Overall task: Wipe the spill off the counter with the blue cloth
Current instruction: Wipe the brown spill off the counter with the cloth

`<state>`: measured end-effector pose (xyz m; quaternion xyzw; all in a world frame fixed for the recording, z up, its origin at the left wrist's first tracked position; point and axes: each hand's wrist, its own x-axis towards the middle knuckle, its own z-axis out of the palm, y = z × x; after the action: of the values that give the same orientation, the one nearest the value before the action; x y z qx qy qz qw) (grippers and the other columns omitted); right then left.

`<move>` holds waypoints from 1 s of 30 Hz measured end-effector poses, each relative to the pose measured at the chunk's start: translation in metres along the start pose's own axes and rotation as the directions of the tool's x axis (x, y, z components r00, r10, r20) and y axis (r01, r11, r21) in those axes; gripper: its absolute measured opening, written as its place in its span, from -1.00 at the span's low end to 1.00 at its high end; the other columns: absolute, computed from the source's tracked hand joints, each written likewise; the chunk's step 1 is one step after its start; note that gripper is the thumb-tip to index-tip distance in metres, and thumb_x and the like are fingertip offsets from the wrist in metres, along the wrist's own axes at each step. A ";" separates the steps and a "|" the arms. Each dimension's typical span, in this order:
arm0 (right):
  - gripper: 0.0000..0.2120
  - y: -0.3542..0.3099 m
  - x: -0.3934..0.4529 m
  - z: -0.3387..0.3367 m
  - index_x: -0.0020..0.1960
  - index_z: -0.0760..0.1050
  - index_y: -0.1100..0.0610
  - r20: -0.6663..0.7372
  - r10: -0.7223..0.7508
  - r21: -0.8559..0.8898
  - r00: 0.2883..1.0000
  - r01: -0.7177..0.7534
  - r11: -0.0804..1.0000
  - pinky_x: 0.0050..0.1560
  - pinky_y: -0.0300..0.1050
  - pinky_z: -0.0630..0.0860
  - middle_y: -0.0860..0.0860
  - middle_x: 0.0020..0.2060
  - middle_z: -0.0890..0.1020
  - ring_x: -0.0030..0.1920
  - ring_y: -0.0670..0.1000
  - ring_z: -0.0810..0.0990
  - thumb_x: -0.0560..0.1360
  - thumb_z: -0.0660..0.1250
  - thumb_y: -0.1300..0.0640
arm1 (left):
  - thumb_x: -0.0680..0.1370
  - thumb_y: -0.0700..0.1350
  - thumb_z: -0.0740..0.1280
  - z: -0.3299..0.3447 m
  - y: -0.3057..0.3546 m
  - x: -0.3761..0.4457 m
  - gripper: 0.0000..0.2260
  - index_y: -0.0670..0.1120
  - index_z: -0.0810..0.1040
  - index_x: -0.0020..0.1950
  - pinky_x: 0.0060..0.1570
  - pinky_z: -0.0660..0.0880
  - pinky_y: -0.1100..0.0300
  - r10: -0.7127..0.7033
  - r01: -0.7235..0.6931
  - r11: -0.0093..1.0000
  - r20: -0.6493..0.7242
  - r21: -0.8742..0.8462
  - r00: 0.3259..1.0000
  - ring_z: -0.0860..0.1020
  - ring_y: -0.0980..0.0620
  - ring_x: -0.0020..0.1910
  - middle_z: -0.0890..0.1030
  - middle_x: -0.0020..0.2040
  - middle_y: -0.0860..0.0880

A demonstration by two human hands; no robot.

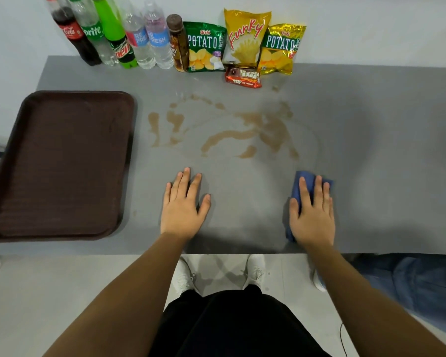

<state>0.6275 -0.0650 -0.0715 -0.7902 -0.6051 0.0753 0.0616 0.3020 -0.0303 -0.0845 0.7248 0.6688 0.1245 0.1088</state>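
A brown spill is smeared in streaks and blotches across the middle of the grey counter. The folded blue cloth lies on the counter near the front edge, right of centre. My right hand rests flat on top of it, fingers spread, covering most of the cloth. Flat on the bare counter lies my left hand, palm down, empty, below the spill. Both hands are nearer the front edge than the spill.
A dark brown tray fills the counter's left side. Several drink bottles and snack bags line the back wall, with a chocolate bar pack in front. Another person's jeans-clad leg stands at right.
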 end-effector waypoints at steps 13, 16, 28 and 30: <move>-0.41 -0.095 0.010 0.014 0.67 0.05 -0.04 0.006 -0.103 0.007 0.995 0.103 0.995 0.63 0.13 0.04 0.14 0.66 0.05 0.66 0.21 0.01 0.69 0.06 -0.13 | 0.68 0.24 0.07 0.004 -0.003 0.002 -0.45 0.06 0.21 0.64 0.62 -0.06 -0.03 -0.002 0.002 1.000 0.003 0.022 1.000 0.05 -0.03 0.66 0.14 0.68 -0.03; -0.42 -0.086 0.041 0.008 0.67 0.07 -0.06 0.023 -0.118 0.026 0.993 0.117 0.993 0.64 0.11 0.03 0.12 0.67 0.05 0.66 0.17 -0.01 0.68 0.08 -0.12 | 0.68 0.24 0.07 0.004 -0.003 0.001 -0.45 0.06 0.21 0.64 0.62 -0.05 -0.03 -0.004 0.004 1.000 0.014 0.022 1.000 0.05 -0.03 0.66 0.14 0.68 -0.02; -0.40 -0.010 0.027 -0.003 0.67 0.02 -0.07 -0.019 0.130 0.042 0.991 -0.129 0.991 0.64 0.15 0.03 0.14 0.67 0.05 0.66 0.19 -0.03 0.67 -0.04 -0.18 | 0.68 0.23 0.09 0.001 -0.001 0.002 -0.45 0.05 0.24 0.63 0.62 0.00 -0.04 -0.010 0.010 0.999 0.023 0.032 1.000 0.08 -0.04 0.66 0.15 0.68 -0.02; -0.38 -0.016 0.008 -0.001 0.68 0.00 -0.05 -0.006 0.146 0.038 0.989 -0.146 0.989 0.64 0.16 0.00 0.16 0.67 0.02 0.66 0.19 -0.07 0.66 -0.04 -0.17 | 0.67 0.23 0.09 0.001 0.000 0.002 -0.45 0.05 0.25 0.63 0.62 0.02 -0.06 -0.011 0.010 0.999 0.021 0.035 1.000 0.10 -0.05 0.66 0.16 0.68 -0.03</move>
<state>0.6143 -0.0528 -0.0677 -0.8313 -0.5440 0.0873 0.0734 0.3021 -0.0284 -0.0855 0.7244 0.6735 0.1045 0.1038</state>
